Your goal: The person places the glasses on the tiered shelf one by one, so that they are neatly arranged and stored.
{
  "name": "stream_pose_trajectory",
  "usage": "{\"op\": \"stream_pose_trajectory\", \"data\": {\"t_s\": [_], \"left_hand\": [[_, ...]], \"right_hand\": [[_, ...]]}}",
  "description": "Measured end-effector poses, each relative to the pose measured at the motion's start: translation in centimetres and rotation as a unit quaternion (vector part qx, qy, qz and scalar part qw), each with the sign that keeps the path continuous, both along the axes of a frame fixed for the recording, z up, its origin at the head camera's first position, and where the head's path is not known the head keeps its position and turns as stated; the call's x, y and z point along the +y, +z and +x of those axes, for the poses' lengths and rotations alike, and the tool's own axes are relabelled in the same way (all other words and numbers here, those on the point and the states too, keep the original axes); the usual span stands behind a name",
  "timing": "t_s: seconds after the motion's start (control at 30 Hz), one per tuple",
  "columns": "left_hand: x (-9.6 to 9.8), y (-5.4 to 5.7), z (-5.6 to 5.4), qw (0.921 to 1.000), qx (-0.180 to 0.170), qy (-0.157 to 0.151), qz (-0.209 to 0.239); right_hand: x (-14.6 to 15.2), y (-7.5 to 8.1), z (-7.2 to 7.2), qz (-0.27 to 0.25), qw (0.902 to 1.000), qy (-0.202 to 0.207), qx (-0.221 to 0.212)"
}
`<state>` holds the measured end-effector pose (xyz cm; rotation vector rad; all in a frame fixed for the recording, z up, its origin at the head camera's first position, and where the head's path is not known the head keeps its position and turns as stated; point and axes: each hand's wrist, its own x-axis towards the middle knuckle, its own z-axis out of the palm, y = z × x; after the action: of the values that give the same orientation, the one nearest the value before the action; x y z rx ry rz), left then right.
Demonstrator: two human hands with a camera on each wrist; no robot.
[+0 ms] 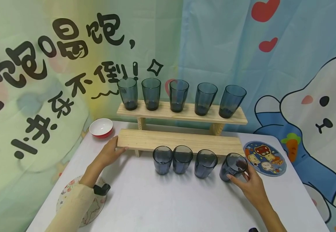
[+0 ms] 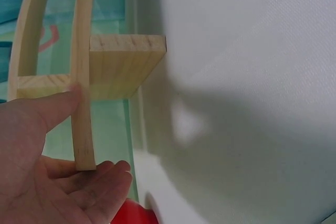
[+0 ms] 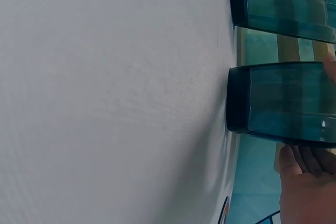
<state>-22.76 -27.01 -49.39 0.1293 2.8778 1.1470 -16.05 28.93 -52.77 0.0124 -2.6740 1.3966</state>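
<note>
Head view: the right hand [image 1: 252, 184] holds a see-through, blue-grey drinking glass [image 1: 230, 167] between thumb and fingers, at the right end of the front row. The left hand [image 1: 109, 153] grips the left end of the flat, pale wooden lower board [image 1: 179, 140], thumb on top and fingers below. Three matching glasses [image 1: 182, 160] stand on the smooth white table [image 1: 156, 199] to the left of the held one, and five more glasses [image 1: 179, 96] line the pale wooden top board [image 1: 163, 109].

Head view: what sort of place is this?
Probably a staged indoor tabletop set: a green-and-blue cartoon-printed cloth backdrop hangs behind a white-topped table, which bears a two-tier pale wooden shelf.
</note>
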Motion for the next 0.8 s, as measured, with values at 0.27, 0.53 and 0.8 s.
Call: {"op": "stream_pose_trajectory", "data": {"t_s": [0.27,0.53,0.8], "left_hand": [[-0.02,0.06,0.1,1.0,0.001,0.0,0.001],[-0.06,0.05,0.17,1.0,-0.001,0.003,0.005],[-0.09,-0.01,0.15,1.0,0.006,0.0,0.002]], "right_hand": [[-0.14,-0.07,-0.13,0.007,0.9999,-0.003,0.008],[-0.26,-0.01,-0.09,0.009,0.9999,-0.006,0.009],[-0.46,0.42,0.1,0.029,0.9995,-0.009,0.005]]}}
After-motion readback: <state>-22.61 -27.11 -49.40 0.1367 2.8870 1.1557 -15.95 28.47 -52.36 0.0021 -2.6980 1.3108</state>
